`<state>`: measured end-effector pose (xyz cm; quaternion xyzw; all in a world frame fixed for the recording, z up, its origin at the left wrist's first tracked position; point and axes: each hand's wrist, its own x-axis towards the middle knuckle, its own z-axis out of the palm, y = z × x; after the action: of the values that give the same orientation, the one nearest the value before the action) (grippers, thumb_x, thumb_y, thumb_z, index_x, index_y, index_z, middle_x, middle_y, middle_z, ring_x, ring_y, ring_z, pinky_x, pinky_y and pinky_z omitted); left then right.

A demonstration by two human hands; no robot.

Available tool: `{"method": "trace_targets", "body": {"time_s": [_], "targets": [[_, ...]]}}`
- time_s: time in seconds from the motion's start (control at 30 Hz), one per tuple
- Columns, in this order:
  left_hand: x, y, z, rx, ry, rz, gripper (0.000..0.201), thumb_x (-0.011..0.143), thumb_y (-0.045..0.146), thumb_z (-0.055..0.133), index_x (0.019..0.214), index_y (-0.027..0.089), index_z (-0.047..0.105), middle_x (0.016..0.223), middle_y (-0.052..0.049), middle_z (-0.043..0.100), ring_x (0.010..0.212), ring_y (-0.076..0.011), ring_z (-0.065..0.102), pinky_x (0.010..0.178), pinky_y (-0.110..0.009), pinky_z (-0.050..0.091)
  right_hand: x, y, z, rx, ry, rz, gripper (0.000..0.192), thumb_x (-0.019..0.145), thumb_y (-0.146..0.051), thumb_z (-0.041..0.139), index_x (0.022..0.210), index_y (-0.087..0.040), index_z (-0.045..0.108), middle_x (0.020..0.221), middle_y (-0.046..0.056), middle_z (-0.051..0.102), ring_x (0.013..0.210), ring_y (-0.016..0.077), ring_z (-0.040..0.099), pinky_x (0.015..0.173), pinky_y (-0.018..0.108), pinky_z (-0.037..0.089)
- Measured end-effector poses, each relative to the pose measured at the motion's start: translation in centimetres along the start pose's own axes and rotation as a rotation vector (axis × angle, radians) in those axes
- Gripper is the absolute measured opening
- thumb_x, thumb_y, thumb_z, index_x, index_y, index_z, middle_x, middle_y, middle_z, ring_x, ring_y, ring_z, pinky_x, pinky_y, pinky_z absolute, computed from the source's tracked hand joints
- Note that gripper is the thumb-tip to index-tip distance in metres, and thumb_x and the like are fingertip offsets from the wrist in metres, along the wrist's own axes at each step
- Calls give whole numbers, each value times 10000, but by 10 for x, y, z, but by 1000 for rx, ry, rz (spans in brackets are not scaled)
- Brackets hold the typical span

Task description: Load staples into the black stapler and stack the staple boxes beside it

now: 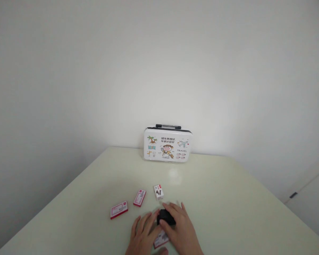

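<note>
My right hand (pixel 182 225) is curled over a small black object (pixel 164 216), with the thumb on its near side and the fingers on its far side. The exact kind of that object is hidden by the fingers. My left hand (pixel 144 232) lies beside it, fingers spread, one fingertip at the object's left edge. A small white and red box (pixel 161 239) lies flat on the table between my hands, just in front of the black object and partly covered by my fingers.
On the table (pixel 215 198) lie two flat white and red boxes, one at the left (pixel 119 209) and one nearer the middle (pixel 139 198). A small white box (pixel 158 192) with a dark picture lies beyond my hands. A white cartoon-printed case (pixel 168 146) stands against the wall.
</note>
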<state>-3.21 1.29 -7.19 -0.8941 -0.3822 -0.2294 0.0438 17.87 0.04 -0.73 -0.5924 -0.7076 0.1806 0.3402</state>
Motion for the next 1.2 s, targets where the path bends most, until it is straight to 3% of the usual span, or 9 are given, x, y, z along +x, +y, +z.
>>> {"method": "trace_targets", "body": {"time_s": [0.17,0.3,0.4,0.57,0.7,0.8,0.9,1.03,1.2], "targets": [[-5,-11,-1,17,-13,-18,747,833,618,691,1501,396,439,1426,-11,630,1259,-263,605,1063,-421,448,19,-35,27,151,198,41,130,788,-313,712,896,-241,720,883,13,739,887,232,683,1214,571,237],[-9,-20,-11,9,-58,-83,637,864,503,692,1459,432,475,1543,12,505,1301,-250,587,1083,-439,451,21,-20,20,659,478,286,345,867,-516,610,950,-198,714,953,73,764,877,232,694,961,407,527],[-10,-22,-17,-60,-102,-97,608,863,480,699,1433,439,492,1563,22,475,1332,-247,565,1108,-459,443,6,12,-3,866,600,448,518,843,-669,572,970,-187,714,1007,99,770,897,239,703,762,322,575],[-10,-20,-17,-188,-136,-200,430,776,347,773,1191,367,662,1557,20,488,1376,-258,520,1188,-499,356,-33,55,-26,610,372,673,649,763,-826,541,826,-197,689,583,4,648,489,169,573,450,259,435],[-6,-18,-15,-245,-180,-214,432,738,415,817,1149,367,695,1557,-1,490,1382,-299,506,1182,-544,350,-44,54,11,433,67,574,673,776,-857,462,688,-207,610,437,-48,473,414,120,429,439,238,309],[-2,-18,-16,-259,-144,-208,427,710,457,839,1110,360,723,1505,-12,553,1354,-319,528,1140,-529,408,-38,52,46,426,-61,450,618,749,-836,495,680,-222,531,509,-38,499,466,117,433,487,239,308],[-1,-22,-21,-293,-120,-176,410,704,498,843,1067,336,744,1425,-30,628,1311,-312,572,1098,-477,465,-35,61,58,393,-103,422,569,746,-803,512,655,-243,471,535,-33,498,498,127,443,510,246,308],[-3,-27,-27,-289,-143,-147,365,755,512,810,1077,354,738,1426,2,628,1318,-299,579,1104,-478,473,-37,67,36,321,-90,422,505,753,-740,557,683,-244,488,500,-53,485,465,123,412,491,241,262],[-7,-31,-21,-225,-120,-100,381,810,560,753,1143,380,711,1429,24,624,1316,-280,588,1100,-475,492,-26,32,11,217,-18,314,422,891,-622,514,983,-240,667,502,-44,579,475,158,515,489,242,315]]}}
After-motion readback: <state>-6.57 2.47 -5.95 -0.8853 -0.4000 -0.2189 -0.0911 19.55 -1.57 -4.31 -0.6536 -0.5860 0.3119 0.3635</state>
